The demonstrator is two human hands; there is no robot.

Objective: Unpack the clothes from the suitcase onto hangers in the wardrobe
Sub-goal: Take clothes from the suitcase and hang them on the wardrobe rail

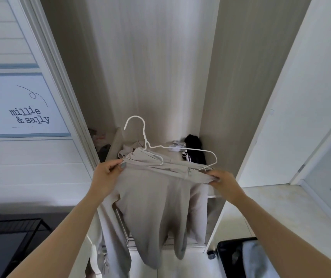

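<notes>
1. Plainly, we held the beige garment (154,197) in the air before the open wardrobe (150,67), just above the front edge of its shelf. Its body and sleeves hung slack toward the floor.
2. Our left hand (109,174) pinched the garment's left shoulder between thumb and fingers. Our right hand (221,180) was curled round the right shoulder, bunching the cloth. We could not tell whether it also caught the wire's end.
3. The white wire hanger (145,137) lay tilted across the top of the garment. One arm was tucked into the neck and the other was bare outside the cloth. The hook pointed up and back into the wardrobe.
4. We judged the garment soft, light and limp. It would sag wherever we let go and could slip off thin, smooth wire.
5. The shoulders seemed the right places to hold, stretching the neck open so the bare arm could slide in.
6. The hanger looked light and springy, and we thought it best steadied at the twisted neck under the hook.
7. No rail showed in view.
8. Some black clothing (195,149) lay at the back right corner of the shelf, with a small white thing (175,147) beside it.
9. A black suitcase (230,255) stood on the floor at lower right, with pale cloth inside.
</notes>
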